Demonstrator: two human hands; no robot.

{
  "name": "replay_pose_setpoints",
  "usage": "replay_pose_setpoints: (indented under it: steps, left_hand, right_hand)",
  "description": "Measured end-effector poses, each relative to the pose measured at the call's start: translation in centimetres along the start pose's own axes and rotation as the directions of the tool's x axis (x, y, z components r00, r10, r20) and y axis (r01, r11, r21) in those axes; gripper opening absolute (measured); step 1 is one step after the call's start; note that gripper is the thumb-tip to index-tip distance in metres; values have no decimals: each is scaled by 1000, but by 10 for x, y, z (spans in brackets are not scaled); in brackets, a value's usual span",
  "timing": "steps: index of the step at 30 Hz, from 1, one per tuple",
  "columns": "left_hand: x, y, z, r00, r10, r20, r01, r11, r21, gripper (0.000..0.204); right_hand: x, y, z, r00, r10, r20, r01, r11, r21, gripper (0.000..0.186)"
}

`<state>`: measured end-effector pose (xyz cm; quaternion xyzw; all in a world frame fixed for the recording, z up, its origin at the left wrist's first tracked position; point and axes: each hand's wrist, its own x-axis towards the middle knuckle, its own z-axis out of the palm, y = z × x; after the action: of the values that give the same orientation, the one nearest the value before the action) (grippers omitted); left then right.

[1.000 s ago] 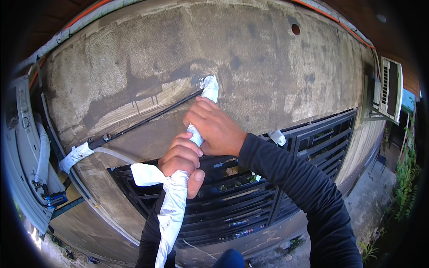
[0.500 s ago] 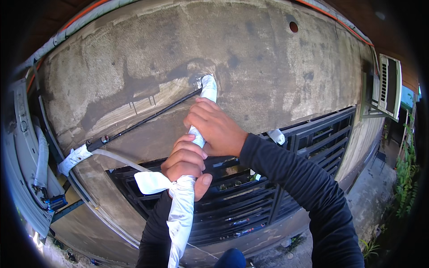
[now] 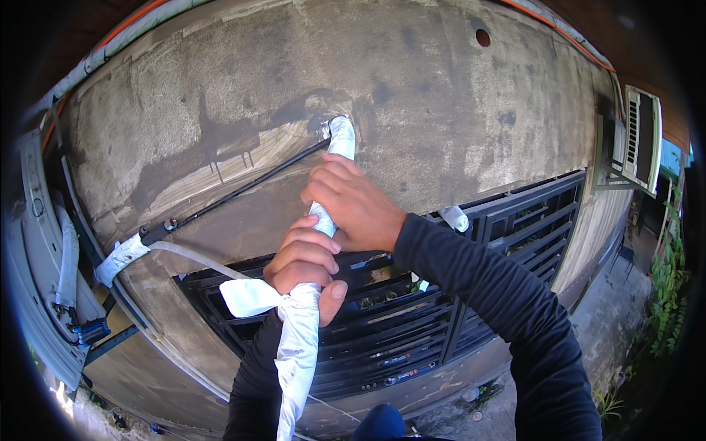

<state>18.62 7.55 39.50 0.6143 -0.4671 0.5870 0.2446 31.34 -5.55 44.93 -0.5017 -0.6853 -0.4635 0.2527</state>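
A pipe bundle wrapped in white tape [image 3: 298, 367] comes out of a hole in the concrete wall and runs down toward me. My right hand [image 3: 357, 206] is closed round its upper part, just below the wall. Directly beneath it, my left hand [image 3: 303, 257] grips the same bundle with curled fingers and the thumb on the right side. A loose white flap of tape [image 3: 250, 298] sticks out leftward below my left hand. From beside the hole, a black insulated line [image 3: 254, 182] slants down left to another white-wrapped end [image 3: 123, 259].
Black window grille [image 3: 412, 334] spans the wall below my hands, with a small white roll [image 3: 454, 218] at its top edge. An air-conditioner unit [image 3: 641, 140] hangs far right. A grey metal casing [image 3: 40, 235] stands far left. Plants [image 3: 668, 287] grow at the right.
Both hands keep their hold on the wrapped bundle, shifted only very slightly upward in the picture. The view has moved a little; nothing was let go.
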Motion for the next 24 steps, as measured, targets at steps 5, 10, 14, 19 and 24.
replay_pose_setpoints:
  steps: [5, 10, 14, 19, 24]
  left_hand:
    - [4, -1, -2, 1000, 4, -13, -4, 1000, -2, 23]
    - [2, -2, -4, 1000, 0, -4, 0, 1000, 3, 23]
    - [-3, -2, -4, 1000, -4, -7, 4, 1000, 6, 23]
    - [-7, -3, -5, 1000, -1, -17, 1, 1000, 8, 22]
    - [-8, -2, -6, 1000, -11, -17, 11, 1000, -1, 22]
  right_hand:
    - [1, -4, 0, 999, 47, -5, -47, 997, -58, 47]
    - [1, -6, -1, 999, 48, -3, -48, 997, -61, 47]
    - [0, -7, 0, 998, 57, 12, -56, 996, -62, 48]
    - [0, -7, 2, 999, 44, 20, -43, 996, -73, 50]
    - [-1, -5, 6, 999, 42, 4, -41, 995, -88, 50]
